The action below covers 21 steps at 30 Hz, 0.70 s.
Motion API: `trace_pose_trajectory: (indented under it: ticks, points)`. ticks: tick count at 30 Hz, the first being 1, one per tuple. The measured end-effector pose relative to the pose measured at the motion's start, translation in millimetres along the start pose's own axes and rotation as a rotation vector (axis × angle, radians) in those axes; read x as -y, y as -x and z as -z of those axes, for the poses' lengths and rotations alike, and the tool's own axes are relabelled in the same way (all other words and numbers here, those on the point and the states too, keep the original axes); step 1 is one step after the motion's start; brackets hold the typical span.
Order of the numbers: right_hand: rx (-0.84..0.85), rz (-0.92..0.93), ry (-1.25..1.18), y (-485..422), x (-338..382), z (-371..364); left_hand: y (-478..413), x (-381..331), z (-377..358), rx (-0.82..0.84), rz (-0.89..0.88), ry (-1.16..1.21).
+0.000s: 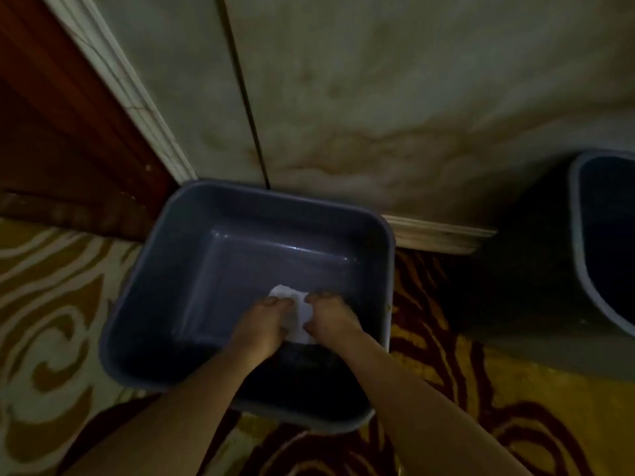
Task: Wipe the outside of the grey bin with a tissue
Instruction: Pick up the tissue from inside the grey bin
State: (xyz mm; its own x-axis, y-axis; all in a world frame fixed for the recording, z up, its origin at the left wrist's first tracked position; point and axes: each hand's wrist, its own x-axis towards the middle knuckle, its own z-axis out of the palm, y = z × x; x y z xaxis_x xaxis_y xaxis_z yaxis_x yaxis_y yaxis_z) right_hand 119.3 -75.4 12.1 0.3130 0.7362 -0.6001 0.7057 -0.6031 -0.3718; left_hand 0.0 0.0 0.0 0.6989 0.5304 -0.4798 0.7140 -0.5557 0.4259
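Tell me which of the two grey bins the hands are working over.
The bin in the middle, by the wall corner: both hands, left hand and right hand, hold a white tissue above it. The other bin sits cropped at the right edge.

grey bin (192,235) | tissue (297,314) inside | left hand (261,326), right hand (331,319) pinching it

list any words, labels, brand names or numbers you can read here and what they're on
None: no readable text shows anywhere in this view.
The grey bin shows no label, inside or on its rim.
The tissue, held in the left hand and the right hand, is plain white.
The second bin at the right edge shows no marking.
The carpet bears only swirls, and the picture is dim and blurred.
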Motion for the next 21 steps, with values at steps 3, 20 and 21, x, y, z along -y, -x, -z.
trace_pose_trajectory:
  ticks: [3,20,21]
  points:
    - [-0.010,0.048,0.091,-15.8,-5.8,-2.5,-17.8,8.8,-4.3,-0.006,-0.112,-0.158]
    - [-0.228,0.153,0.145,16.4,3.2,31.5,-11.7,-2.6,40.8,-0.074,-0.138,-0.133]
    - [-0.289,0.148,0.104,24.0,1.7,45.6,-10.7,-10.1,55.0,-0.105,-0.144,-0.047]
